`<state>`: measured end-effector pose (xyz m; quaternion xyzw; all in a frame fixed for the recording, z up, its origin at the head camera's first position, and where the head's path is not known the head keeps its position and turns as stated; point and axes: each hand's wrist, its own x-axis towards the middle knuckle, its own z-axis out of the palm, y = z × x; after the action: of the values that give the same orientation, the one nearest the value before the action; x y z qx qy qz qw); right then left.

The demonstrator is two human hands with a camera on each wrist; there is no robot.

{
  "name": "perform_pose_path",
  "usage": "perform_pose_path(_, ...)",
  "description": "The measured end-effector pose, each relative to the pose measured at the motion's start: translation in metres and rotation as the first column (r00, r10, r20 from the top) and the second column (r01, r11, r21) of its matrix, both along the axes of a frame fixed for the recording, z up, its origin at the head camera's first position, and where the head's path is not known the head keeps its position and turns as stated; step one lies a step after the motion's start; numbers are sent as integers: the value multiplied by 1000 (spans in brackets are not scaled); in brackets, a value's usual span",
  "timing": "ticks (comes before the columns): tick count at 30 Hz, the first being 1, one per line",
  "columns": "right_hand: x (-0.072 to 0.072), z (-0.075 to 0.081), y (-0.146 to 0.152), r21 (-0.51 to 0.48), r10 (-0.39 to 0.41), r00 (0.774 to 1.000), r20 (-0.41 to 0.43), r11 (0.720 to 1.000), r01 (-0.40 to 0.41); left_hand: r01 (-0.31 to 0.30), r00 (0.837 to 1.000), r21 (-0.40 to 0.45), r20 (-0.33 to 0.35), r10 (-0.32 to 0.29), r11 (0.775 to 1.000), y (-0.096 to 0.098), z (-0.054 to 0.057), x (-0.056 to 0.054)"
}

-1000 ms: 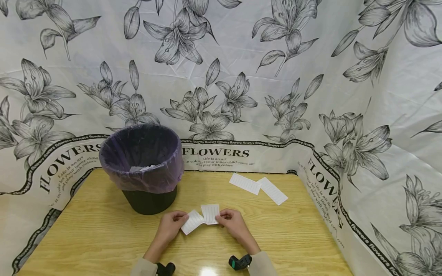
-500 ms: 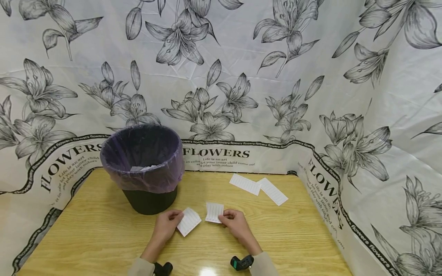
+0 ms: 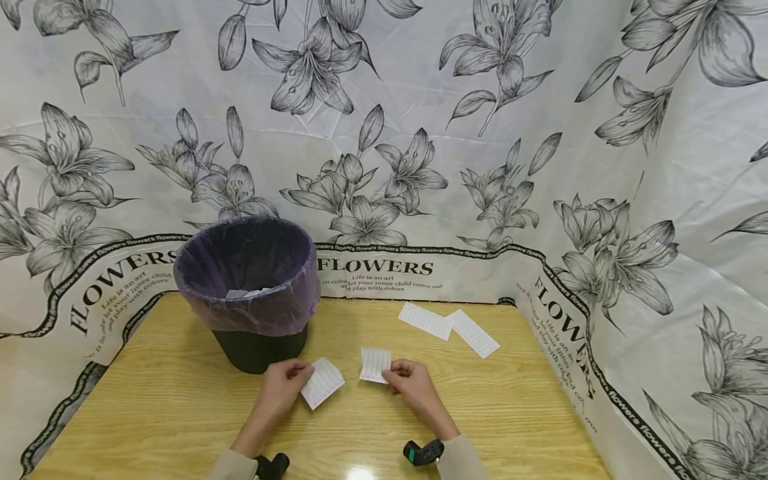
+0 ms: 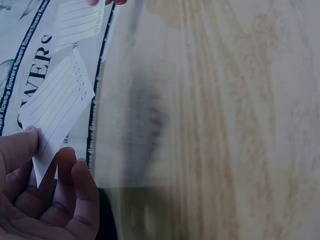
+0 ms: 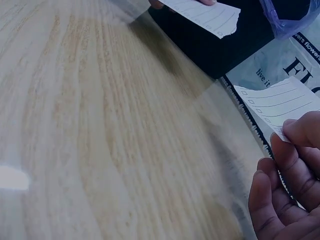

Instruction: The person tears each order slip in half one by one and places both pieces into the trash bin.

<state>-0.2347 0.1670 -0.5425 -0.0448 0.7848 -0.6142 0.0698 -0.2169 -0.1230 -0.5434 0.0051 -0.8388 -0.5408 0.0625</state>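
Between thumb and fingers, my left hand (image 3: 282,387) pinches a torn piece of lined white paper (image 3: 322,383). A second torn piece (image 3: 375,365) is pinched by my right hand (image 3: 414,387), a short gap away from the first. Printed lines and a row of small boxes show on the left piece (image 4: 60,100) in the left wrist view. In the right wrist view, the right-hand piece (image 5: 280,102) has the same lines and boxes, and the left piece (image 5: 212,17) shows a ragged torn edge. Both pieces are held above the wooden table (image 3: 480,413).
A black bin (image 3: 258,350) with a purple bag liner (image 3: 282,313) stands at the back left, with bits of white paper (image 3: 246,293) inside. Two lined paper slips (image 3: 426,321) lie touching or overlapping at the back right. A floral curtain (image 3: 384,167) encloses the table.
One second ago the two pieces met at a tear. They have come apart, and the left hand has moved left with its piece, the right hand slightly right with the other.
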Motion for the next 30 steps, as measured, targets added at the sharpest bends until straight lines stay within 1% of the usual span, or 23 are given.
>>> perform_pose_path(4,8,30,-3,30,15,1000,-23,999,-15,8,1000,-16,-15,-8,1000,-3,12,3)
perform_pose_path(5,8,34,-2,37,15,999,-29,999,-14,8,1000,-18,-19,-8,1000,-4,15,3)
perform_pose_path(7,3,34,-2,57,17,999,-42,998,-14,14,999,-29,-47,-15,999,-5,21,5)
perform_pose_path(9,-4,31,-2,70,12,999,-49,997,-8,12,998,-34,-63,-14,999,-7,26,6)
perform_pose_path(13,-21,21,-4,82,6,997,-80,997,0,7,996,-38,-91,-10,999,-10,32,9)
perform_pose_path(16,-30,22,-6,81,17,993,-113,997,-8,8,994,-33,-113,-11,999,-13,35,12)
perform_pose_path(19,-35,30,-10,74,34,990,-138,997,-24,1,991,-21,-133,-4,1000,-16,39,16)
perform_pose_path(25,-46,51,-20,89,55,986,-155,995,-42,-26,990,8,-136,27,1000,-25,44,25)
perform_pose_path(30,-57,75,-29,99,104,980,-172,991,-87,-50,990,19,-133,52,999,-38,48,33)
